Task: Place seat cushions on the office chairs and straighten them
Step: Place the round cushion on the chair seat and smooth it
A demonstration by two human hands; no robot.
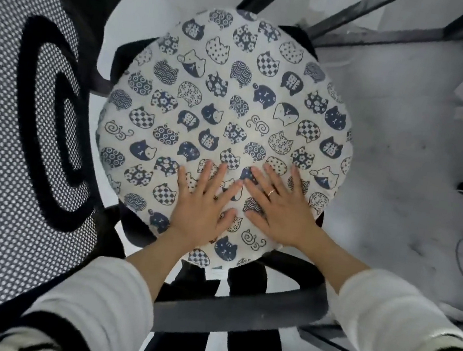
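Cushion (225, 133): round, cat-print, lying on chair seat.
Left hand (202, 201): grip apart, fingers spread flat, pressing cushion's near part.
Right hand (279, 203): likewise flat, just beside left.
Backrest (10, 122): mesh, left of cushion.

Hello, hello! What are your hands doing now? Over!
Left hand and right hand flat, pressing the cat-print cushion. Cushion lies on the office chair seat. Nothing in the way.

Cushion (225, 127) on chair (239, 309) seat
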